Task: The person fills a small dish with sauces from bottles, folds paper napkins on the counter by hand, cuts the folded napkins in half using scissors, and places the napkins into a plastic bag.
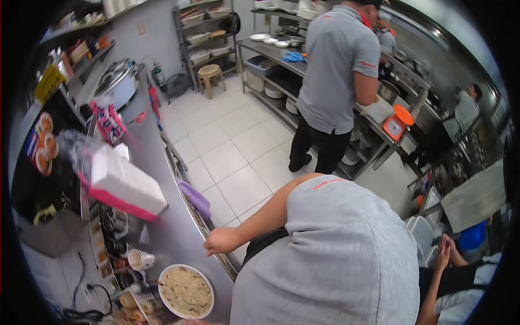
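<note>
My right hand (219, 241) is at the metal counter's edge, its fingers curled together and nothing visible in them. At the bottom edge of the view, only a sliver of my left hand (196, 322) shows beside a round white bowl (187, 291); its fingers are cut off. Pale, crumbly food with darker bits fills the bowl. A white cup (141, 259) lies tilted to its left. Farther up the counter (179, 238) is a pack of white tissues (127, 181) in pink and clear plastic. My grey sleeve covers the lower middle.
A purple cloth (194, 199) hangs at the counter's edge. One person (338, 70) stands at a steel worktable near an orange scale (396, 125). Another person's clasped hands (447, 252) show at lower right. Farther back are another person (467, 108), a stool (210, 78) and a large pot (116, 84).
</note>
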Demonstrator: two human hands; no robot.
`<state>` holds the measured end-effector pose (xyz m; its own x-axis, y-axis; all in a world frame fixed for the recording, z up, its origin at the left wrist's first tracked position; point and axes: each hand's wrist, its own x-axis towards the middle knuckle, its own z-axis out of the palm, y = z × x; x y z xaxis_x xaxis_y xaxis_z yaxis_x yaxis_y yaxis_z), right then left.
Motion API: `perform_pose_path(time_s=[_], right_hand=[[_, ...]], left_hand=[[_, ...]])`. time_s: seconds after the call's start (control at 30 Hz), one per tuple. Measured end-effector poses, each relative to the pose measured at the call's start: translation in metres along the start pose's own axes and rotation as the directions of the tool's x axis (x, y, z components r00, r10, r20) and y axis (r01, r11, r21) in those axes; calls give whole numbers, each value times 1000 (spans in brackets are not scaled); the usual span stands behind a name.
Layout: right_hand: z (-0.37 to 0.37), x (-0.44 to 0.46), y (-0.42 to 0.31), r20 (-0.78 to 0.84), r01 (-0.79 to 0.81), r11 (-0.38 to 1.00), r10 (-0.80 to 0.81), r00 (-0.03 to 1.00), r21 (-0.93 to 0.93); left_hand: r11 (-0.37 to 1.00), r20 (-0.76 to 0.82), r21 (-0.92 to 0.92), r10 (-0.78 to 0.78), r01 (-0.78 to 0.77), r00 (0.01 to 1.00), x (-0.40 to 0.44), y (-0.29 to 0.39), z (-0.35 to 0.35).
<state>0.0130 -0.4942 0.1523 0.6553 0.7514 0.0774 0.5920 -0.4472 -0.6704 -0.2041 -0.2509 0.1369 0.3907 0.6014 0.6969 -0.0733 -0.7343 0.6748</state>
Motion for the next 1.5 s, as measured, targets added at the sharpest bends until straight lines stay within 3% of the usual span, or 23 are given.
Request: perform_pose_path(time_s=[0.07,0.13,0.2,0.27,0.3,0.33,0.37,0.43,0.47,0.57,0.6,0.67,0.73,0.83,0.87,0.97,1.07,1.17,1.27,1.37,1.43,1.47,1.5], right_hand=[[-9,-23,32,-66,-66,988,75,995,141],[0,-45,88,-187,-77,997,78,979,13],[19,-72,156,-162,-346,932,327,931,-109],[27,-107,199,99,-660,733,678,728,-167],[20,-128,194,240,-761,626,776,584,-173],[25,-154,191,452,-760,649,685,571,-24],[40,-173,196,437,-745,659,644,629,101],[41,-184,189,550,-867,402,671,498,295],[22,-184,179,682,-947,103,670,293,306],[1,-179,199,580,-945,315,754,308,92],[-3,-179,213,562,-929,352,748,354,117],[-3,-170,243,560,-878,455,694,453,146],[-25,-147,232,320,-852,466,790,522,238],[-4,-106,282,205,-649,692,618,759,315],[-20,-74,272,321,-759,443,716,620,478],[-27,-1,275,220,-497,773,446,868,394],[-57,83,234,414,-414,819,243,877,398],[-65,153,206,607,-414,792,70,792,448],[-51,200,172,696,-332,852,-51,717,405],[-11,246,158,565,205,911,-386,730,358],[8,282,137,341,485,862,-505,793,149],[19,296,129,224,586,810,-576,786,27],[25,308,119,187,553,828,-532,826,-87]], left_hand=[[978,133,-158,154,-133,979,7,5,45],[913,215,-328,321,-242,922,13,13,86],[814,260,-465,502,-349,825,15,17,115],[763,290,-549,556,-341,779,15,32,135],[846,364,-530,296,-65,883,4,63,138],[852,382,-515,331,-99,863,8,73,140],[858,400,-496,364,-135,841,15,78,141],[871,419,-463,379,-165,825,24,83,143],[878,417,-453,361,-154,834,25,85,146],[914,518,-398,290,-72,805,29,78,154],[931,562,-363,248,-35,789,31,84,154],[936,499,-351,191,-4,845,38,111,163],[927,450,-373,204,-24,870,43,114,170],[969,411,-246,117,-13,904,52,120,173],[976,396,-218,110,-24,912,57,120,178],[999,290,-46,24,-11,957,57,119,185],[989,144,110,-118,103,982,43,129,187],[957,9,227,-189,182,982,33,140,208],[927,-88,223,-289,302,953,11,147,220],[893,-129,297,-314,339,941,3,159,217],[810,-273,260,-461,526,844,-2,169,220],[756,-336,232,-528,612,780,-4,174,222],[734,-377,216,-545,643,749,-4,178,223]])
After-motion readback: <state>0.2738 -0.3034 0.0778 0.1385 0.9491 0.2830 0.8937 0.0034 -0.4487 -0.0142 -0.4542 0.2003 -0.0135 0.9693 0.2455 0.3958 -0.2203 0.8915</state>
